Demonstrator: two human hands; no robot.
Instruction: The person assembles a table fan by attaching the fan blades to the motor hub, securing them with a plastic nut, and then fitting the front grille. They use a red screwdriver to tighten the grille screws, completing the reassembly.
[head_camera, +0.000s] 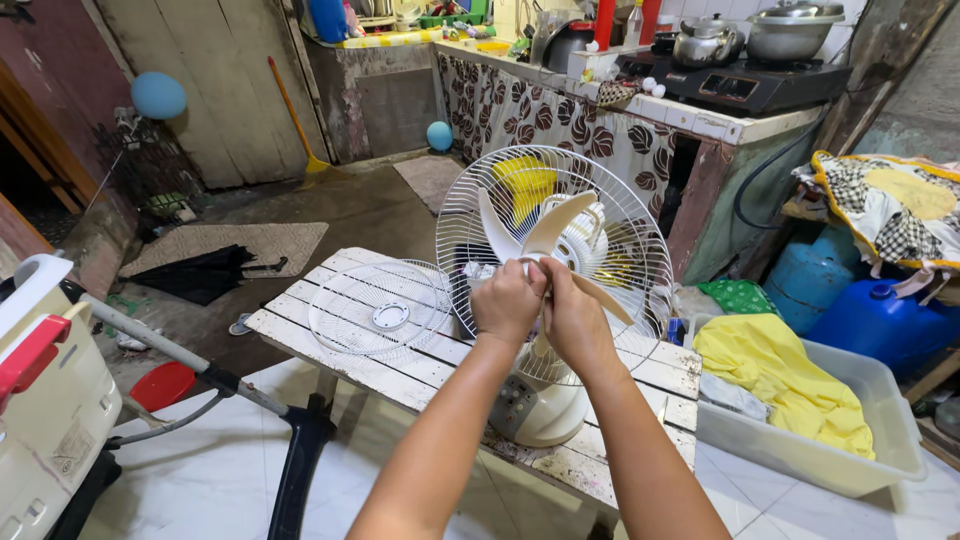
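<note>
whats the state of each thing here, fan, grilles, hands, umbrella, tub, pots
fan: upright on the slatted table, front grille off, blades bare
front grille: lying flat on the table, left of the fan
rear grille: mounted behind the blades
left hand: closed at the blade hub
right hand: closed at the hub too
umbrella: folded, on the floor
tub: open, yellow cloth inside
pots: lidded, on the stove

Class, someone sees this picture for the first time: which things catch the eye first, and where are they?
In the centre, the left hand and right hand meet at the hub of a white table fan whose rear wire guard stays on. Its detached front grille lies flat on the white slatted table to the left. A yellow cloth fills a tub at right.
</note>
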